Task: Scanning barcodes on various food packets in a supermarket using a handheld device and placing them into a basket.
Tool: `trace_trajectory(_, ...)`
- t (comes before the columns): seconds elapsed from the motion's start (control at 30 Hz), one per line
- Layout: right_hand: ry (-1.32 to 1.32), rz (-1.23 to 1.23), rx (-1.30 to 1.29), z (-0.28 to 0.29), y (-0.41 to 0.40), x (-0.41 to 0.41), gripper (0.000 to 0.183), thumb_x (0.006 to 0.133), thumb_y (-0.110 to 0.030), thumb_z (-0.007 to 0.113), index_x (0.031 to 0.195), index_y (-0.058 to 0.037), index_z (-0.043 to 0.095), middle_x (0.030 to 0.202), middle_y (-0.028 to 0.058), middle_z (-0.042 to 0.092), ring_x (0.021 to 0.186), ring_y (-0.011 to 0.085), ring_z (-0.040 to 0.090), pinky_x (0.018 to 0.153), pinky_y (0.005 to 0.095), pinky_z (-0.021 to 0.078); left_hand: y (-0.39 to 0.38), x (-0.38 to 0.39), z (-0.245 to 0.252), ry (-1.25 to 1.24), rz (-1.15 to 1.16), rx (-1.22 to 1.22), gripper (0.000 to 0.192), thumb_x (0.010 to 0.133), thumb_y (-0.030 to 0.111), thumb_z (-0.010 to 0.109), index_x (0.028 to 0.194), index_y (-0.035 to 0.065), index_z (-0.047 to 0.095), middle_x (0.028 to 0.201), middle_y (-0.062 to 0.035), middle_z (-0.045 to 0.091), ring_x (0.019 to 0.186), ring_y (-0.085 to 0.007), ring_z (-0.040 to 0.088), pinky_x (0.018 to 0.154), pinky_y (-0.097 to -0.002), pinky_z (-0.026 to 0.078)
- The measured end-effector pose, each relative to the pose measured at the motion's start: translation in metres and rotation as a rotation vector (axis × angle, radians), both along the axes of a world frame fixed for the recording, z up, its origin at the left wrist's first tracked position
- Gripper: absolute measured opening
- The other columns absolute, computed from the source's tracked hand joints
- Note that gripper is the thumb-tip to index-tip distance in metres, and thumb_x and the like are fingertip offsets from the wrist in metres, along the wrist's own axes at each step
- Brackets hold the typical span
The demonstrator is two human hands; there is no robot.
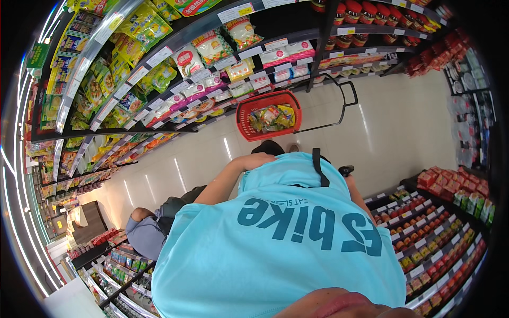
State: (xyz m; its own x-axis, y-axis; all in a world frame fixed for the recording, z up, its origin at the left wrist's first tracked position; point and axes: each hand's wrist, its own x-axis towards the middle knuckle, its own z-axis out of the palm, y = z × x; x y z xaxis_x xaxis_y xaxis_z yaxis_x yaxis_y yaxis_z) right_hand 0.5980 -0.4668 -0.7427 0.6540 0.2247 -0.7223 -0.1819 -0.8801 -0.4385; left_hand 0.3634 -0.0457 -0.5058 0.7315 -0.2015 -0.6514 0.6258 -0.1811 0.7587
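Note:
My left hand lies on the lower front of my cyan T-shirt; no object shows in it. Down at my right side, my right hand is mostly hidden by the shirt and its own angle. A small black object is at that hand, and I cannot tell whether it is held or worn. On the floor before my feet stands a red plastic shopping basket with several yellow and green food packets inside. Its long black pull handle extends to the right, apart from both hands.
Shelves of seasoning bags and red-lidded jars run along the far side. Behind me on the right are stepped shelves of jars and stacked red packs. Another person is close on my left. Pale floor tiles extend rightward.

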Motion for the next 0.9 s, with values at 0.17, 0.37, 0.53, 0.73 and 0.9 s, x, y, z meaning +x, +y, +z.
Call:
trace_trajectory(0.17,0.044,-0.005,-0.047,0.01,-0.001,0.001,0.052,0.075,-0.034,0.073,0.112,0.0017,0.065,0.105,0.0214,0.069,0.099,0.0331,0.066,0.083,0.0418,0.0507,-0.012,0.01,0.011,0.078,0.199,0.054,0.06,0.1,0.051,0.038,0.125,0.0009,0.06,0.128,-0.0174,0.06,0.114,-0.0272,0.056,0.1,-0.0362,0.04)
trace_trajectory(0.37,0.115,-0.029,-0.008,0.031,0.012,-0.003,0.055,0.075,-0.036,0.073,0.114,0.0014,0.065,0.108,0.0212,0.069,0.1,0.0315,0.066,0.083,0.0418,0.0506,-0.008,0.005,-0.001,-0.075,0.13,-0.121,0.059,0.1,0.05,0.042,0.119,-0.0022,0.062,0.117,-0.0176,0.064,0.108,-0.0232,0.058,0.098,-0.0325,0.041)
trace_trajectory(0.53,0.094,-0.02,-0.034,0.014,0.001,-0.011,0.054,0.074,-0.035,0.073,0.113,0.0024,0.065,0.107,0.0216,0.069,0.1,0.0327,0.067,0.083,0.0424,0.051,0.011,0.026,0.015,0.136,-0.105,0.08,0.059,0.099,0.051,0.042,0.124,0.0009,0.061,0.124,-0.0199,0.061,0.116,-0.0292,0.056,0.102,-0.0342,0.041)
trace_trajectory(0.73,0.099,0.005,-0.01,0.018,0.016,-0.006,0.055,0.074,-0.036,0.073,0.113,0.0019,0.065,0.108,0.0215,0.069,0.102,0.033,0.066,0.085,0.0424,0.051,0.005,-0.049,-0.181,0.251,-0.039,0.42,0.081,0.09,0.068,0.043,0.144,0.0077,0.043,0.148,-0.0274,0.037,0.14,-0.0407,0.031,0.113,-0.047,0.029)
trace_trajectory(0.9,0.142,-0.06,-0.045,-0.019,-0.005,-0.017,0.058,0.074,-0.041,0.074,0.113,0.0011,0.066,0.11,0.0211,0.069,0.105,0.0335,0.065,0.087,0.0422,0.051,-0.019,-0.033,-0.154,0.378,-0.038,0.439,0.096,0.082,0.077,0.044,0.155,0.018,0.023,0.157,-0.0281,0.016,0.148,-0.0418,0.003,0.118,-0.056,0.008)
